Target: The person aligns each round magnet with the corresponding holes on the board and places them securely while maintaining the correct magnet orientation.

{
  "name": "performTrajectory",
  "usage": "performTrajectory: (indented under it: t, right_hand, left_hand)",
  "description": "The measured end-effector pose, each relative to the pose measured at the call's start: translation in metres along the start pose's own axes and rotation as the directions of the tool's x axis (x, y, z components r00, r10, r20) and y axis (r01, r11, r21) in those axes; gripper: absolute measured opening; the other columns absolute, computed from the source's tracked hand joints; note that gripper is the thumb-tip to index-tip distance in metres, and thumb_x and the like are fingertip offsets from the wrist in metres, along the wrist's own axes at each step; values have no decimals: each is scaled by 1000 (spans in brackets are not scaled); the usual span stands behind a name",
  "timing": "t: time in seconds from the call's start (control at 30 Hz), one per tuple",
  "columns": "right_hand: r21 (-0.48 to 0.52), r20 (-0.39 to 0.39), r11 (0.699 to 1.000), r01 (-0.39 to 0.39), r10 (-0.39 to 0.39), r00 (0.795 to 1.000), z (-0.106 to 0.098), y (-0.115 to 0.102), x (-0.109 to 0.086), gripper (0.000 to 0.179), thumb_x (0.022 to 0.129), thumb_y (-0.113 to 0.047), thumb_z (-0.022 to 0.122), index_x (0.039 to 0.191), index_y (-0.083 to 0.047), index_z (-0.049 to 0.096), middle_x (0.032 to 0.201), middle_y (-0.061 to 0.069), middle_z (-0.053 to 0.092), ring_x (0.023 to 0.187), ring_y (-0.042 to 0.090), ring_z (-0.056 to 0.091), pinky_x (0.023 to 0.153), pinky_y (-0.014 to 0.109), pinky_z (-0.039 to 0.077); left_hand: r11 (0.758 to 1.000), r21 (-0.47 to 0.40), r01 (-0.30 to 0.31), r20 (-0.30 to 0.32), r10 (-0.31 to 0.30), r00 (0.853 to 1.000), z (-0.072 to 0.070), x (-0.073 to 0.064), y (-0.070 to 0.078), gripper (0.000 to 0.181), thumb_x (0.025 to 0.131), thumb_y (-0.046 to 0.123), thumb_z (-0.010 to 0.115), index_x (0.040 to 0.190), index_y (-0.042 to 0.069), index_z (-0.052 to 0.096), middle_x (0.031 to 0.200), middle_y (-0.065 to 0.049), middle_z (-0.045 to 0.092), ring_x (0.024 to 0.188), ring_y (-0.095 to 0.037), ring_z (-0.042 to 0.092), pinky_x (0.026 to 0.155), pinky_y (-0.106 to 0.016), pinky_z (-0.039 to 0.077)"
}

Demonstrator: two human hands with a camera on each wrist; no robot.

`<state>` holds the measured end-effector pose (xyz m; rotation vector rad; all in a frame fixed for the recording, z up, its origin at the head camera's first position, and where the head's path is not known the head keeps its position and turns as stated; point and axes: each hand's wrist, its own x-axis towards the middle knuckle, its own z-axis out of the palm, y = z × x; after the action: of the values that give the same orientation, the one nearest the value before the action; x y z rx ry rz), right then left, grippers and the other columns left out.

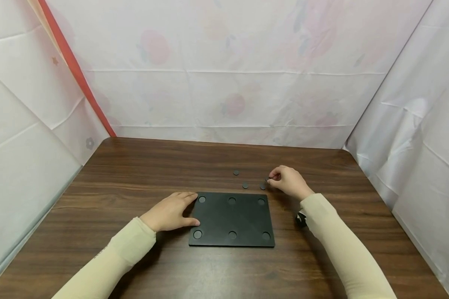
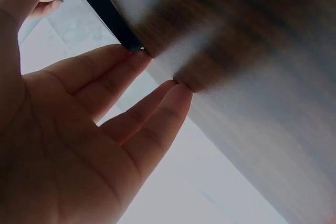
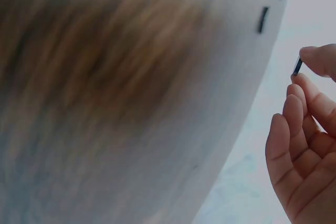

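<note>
A flat black rectangular board (image 1: 247, 218) lies on the table, with several round spots along its far and near edges. My left hand (image 1: 170, 214) rests at the board's left side, thumb on its top face. In the left wrist view, the straight fingers (image 2: 157, 124) reach the board's edge and the tabletop. Beyond the board's far right corner, my right hand (image 1: 289, 182) pinches a small dark disc (image 3: 297, 66) between thumb and forefinger. Loose on the table close by are three similar items: a far disc (image 1: 236, 172), a middle disc (image 1: 245, 185) and a right disc (image 1: 262, 186).
The brown wood-grain table (image 1: 134, 166) has rounded far corners. Pale patterned cloth (image 1: 209, 91) hangs behind it, with white cloth at both sides. A small black device (image 1: 301, 219) sits under my right wrist.
</note>
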<state>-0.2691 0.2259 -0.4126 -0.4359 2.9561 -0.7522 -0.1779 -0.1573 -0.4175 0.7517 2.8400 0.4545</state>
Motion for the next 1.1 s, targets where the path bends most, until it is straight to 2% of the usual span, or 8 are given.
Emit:
performTrajectory:
  t: [0.1,0.27,0.47,0.67,1.1]
  right_hand:
    - [35,1,999,42,-42,999,-2,-8,-5,16,91,-24,69,100,-10,69,97,4,65,85,17,61,74,34,53]
    - [37,0,991,126,-126,992,-3,-26,-10,14,90,-23,71,99,-12,69,94,1,63,82,13,59,73,31,52]
    - [-1,17,980,201,-201,980,0,-48,-14,13,90,-22,72,99,-13,70,94,-2,64,82,11,60,74,30,53]
    - [-52,35,956,287,-286,958,10,-63,-14,13,88,-22,73,98,-14,70,91,-3,63,78,9,60,71,27,53]
    - [-100,137,927,361,-346,928,31,-85,-13,14,90,-25,72,100,-16,72,95,-5,62,82,7,61,74,25,54]
  left_hand:
    - [1000,1,-1,1,1,1000,0,0,1,85,83,49,74,144,-2,45,148,-19,46,137,-40,43,112,-53,38]
    - [1000,-2,3,3,-3,1000,1,-1,1,85,83,49,74,145,-2,45,149,-19,46,137,-40,43,112,-53,38]
    - [1000,-9,11,6,-11,1000,1,-1,1,85,83,49,74,145,-1,44,149,-18,46,138,-40,42,112,-53,38]
    - [1000,-9,13,10,-13,1000,0,-1,2,85,83,49,73,145,-1,44,150,-18,45,138,-40,42,113,-53,37]
    - [1000,-9,4,5,-4,1000,-1,-1,2,84,84,48,73,145,-2,44,149,-19,45,138,-41,42,113,-53,37]
